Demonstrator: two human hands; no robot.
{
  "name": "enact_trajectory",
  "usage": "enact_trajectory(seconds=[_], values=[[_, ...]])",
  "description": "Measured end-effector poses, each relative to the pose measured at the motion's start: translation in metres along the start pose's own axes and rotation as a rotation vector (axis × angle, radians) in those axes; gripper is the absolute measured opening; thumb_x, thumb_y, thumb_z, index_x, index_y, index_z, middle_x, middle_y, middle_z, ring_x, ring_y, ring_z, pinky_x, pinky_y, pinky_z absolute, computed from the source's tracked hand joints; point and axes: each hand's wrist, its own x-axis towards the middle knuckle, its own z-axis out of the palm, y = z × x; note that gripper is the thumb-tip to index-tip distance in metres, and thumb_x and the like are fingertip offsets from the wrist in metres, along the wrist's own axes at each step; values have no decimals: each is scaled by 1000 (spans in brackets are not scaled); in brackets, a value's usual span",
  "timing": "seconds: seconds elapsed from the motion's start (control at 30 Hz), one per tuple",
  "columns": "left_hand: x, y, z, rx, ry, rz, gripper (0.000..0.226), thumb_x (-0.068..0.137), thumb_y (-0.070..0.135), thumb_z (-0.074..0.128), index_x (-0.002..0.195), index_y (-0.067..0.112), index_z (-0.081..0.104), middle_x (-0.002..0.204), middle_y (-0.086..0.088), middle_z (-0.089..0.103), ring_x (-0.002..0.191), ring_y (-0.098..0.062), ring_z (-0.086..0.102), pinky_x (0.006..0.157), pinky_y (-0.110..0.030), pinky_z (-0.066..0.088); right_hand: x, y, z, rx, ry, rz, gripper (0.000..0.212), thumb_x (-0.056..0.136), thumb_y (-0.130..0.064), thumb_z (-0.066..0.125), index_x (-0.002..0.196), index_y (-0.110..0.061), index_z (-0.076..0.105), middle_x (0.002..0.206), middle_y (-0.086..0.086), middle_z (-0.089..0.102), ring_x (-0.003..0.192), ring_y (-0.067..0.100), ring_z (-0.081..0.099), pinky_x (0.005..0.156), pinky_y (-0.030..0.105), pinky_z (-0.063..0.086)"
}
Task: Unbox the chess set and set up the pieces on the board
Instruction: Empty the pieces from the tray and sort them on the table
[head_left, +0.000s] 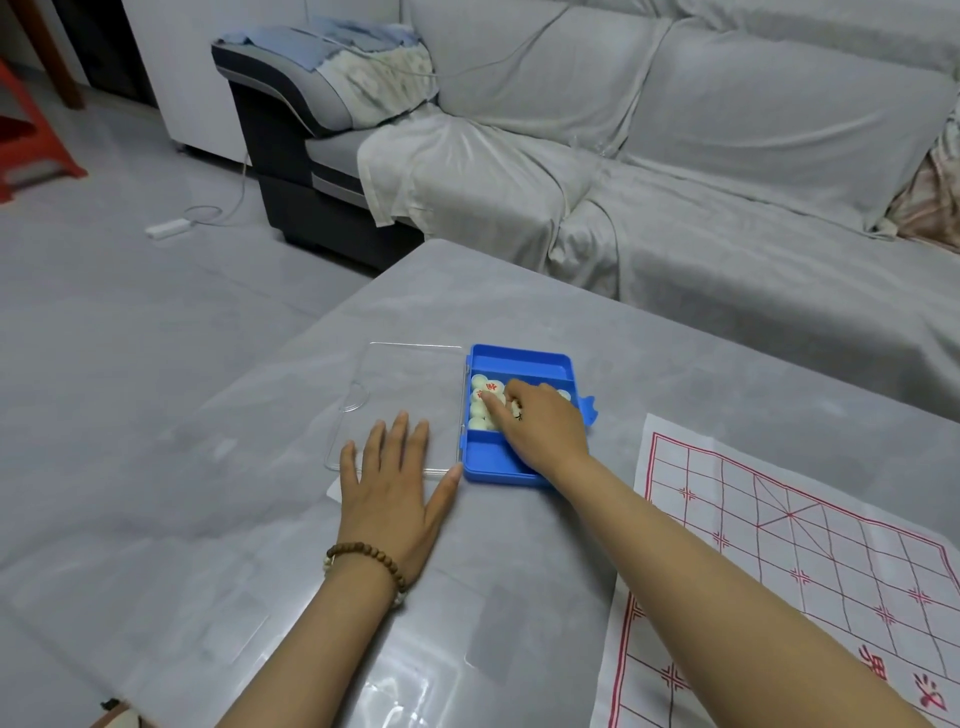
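A blue plastic box (519, 358) lies open on the grey table, its clear lid (400, 374) folded flat to the left. Several round white pieces (480, 387) with red or dark characters fill its middle compartment. My right hand (540, 426) reaches into the box with fingers curled among the pieces; whether it holds one is hidden. My left hand (395, 483) lies flat, fingers spread, pressing on the clear lid's near edge. A paper board (810, 561) with a red grid is spread out at the right.
The grey table (260, 519) ends at the left above a tiled floor. A sofa (675, 156) under a pale cover stands just behind the table. A white charger and cable (166, 228) lie on the floor, and a red stool (31, 135) stands far left.
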Motion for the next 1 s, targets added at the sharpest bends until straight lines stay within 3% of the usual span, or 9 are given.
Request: enact_trajectory(seconds=[0.17,0.27,0.43,0.5,0.63,0.73,0.83,0.9,1.0], values=[[0,0,1,16,13,-6,114,53,73,-39,148,29,5,157,6,1,144,-16,-3,113,-39,-10,4,2,-2,257,38,101,43,94,-49,44,60,-22,41,59,-5,50,60,11,46,55,28,32],[0,1,-1,24,13,0,111,56,75,-34,148,29,8,157,6,3,143,-15,-2,114,-39,-8,6,0,-12,415,123,99,46,97,-38,45,56,-18,34,53,-6,39,52,10,35,55,29,31],[-5,9,-15,-172,72,-17,72,83,54,4,143,24,30,153,4,21,143,-16,8,117,-37,1,-33,-23,-34,583,166,-10,40,97,-29,45,61,-13,37,55,-2,38,53,9,34,54,27,29],[-14,12,-21,-222,147,27,69,86,49,5,140,21,37,150,2,29,142,-18,16,116,-37,8,-73,-29,-22,545,107,-80,37,96,-32,45,63,-15,39,57,-2,41,56,12,38,56,31,31],[-34,2,-32,-365,156,2,59,89,42,16,138,21,40,148,2,34,140,-17,21,114,-30,11,-132,-29,7,177,26,-238,35,86,-50,32,66,-23,43,62,-3,51,61,15,48,55,30,31],[-44,-9,-34,-401,164,-19,49,96,39,22,137,20,42,145,0,37,137,-18,26,114,-31,16,-131,-29,13,70,11,-360,32,86,-44,37,71,-20,51,73,-1,51,74,19,48,67,32,35],[-51,-11,-32,-410,100,-29,42,100,31,29,138,18,40,146,-2,37,137,-17,26,115,-30,17,-126,-25,12,100,-43,-304,23,86,-44,49,80,-21,48,87,-4,45,85,16,41,78,31,32],[-55,-10,-30,-389,45,-11,43,99,31,31,139,16,38,146,-2,36,137,-17,26,114,-30,16,-125,-20,5,233,-121,-233,22,83,-43,61,89,-24,52,95,-8,46,91,12,40,83,28,31],[-65,-3,-27,-347,-40,60,52,98,41,27,142,15,34,149,-2,33,138,-17,25,114,-27,14,-128,-12,-20,693,-255,-48,21,86,-28,66,104,-26,57,112,-10,57,109,5,50,94,19,41]])
